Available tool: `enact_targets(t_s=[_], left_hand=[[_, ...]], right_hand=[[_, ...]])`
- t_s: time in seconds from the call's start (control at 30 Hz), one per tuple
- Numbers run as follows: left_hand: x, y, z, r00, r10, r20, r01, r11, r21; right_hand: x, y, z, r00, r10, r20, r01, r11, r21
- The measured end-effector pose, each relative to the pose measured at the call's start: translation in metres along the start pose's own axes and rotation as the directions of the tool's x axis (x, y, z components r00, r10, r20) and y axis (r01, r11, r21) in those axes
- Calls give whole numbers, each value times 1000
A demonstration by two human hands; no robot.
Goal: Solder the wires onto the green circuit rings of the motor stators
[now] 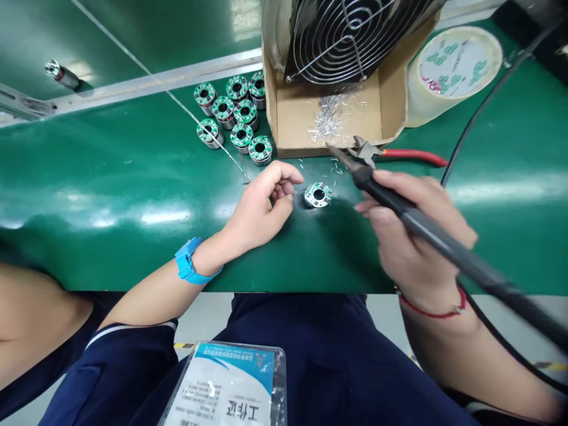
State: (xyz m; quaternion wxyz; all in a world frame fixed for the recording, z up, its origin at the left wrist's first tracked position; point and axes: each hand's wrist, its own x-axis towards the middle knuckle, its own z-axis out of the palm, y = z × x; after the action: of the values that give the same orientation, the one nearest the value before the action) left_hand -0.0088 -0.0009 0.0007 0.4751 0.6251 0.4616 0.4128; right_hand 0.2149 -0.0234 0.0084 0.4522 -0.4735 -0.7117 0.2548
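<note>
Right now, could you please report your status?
Right hand grips soldering iron. Left hand curled beside round circuit board. Red-handled cutters lie beyond right hand.

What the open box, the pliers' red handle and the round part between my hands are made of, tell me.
Box: matte brown cardboard, judging by its papery walls. Handle: probably plastic or rubber, smooth and evenly red. Round part: seemingly circuit-board laminate on top, green with shiny silvery spots.

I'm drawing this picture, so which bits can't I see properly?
In the head view:
Soldering iron: back end cut off by the right edge.
Right hand: some fingers hidden behind the hand itself.
Fan: top cut off by the top edge.
Badge: small print too blurred; cut off by the bottom edge.
</note>
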Motion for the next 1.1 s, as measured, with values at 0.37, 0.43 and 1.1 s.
enact_targets(t_s=[0.37, 0.43, 1.1], left_hand=[[-7, 11, 0, 998, 51, -38, -44, 988, 151], [-7, 13, 0, 998, 44, -46, -35, 984, 174], [2, -12, 9, 975, 219, 20, -217, 939, 268]], right_hand=[[-30, -7, -9, 966, 111, -235, -64, 978, 196], [-29, -8, -8, 958, 105, -268, -58, 983, 175], [-34, -1, -14, 974, 21, -225, -35, 998, -58]])
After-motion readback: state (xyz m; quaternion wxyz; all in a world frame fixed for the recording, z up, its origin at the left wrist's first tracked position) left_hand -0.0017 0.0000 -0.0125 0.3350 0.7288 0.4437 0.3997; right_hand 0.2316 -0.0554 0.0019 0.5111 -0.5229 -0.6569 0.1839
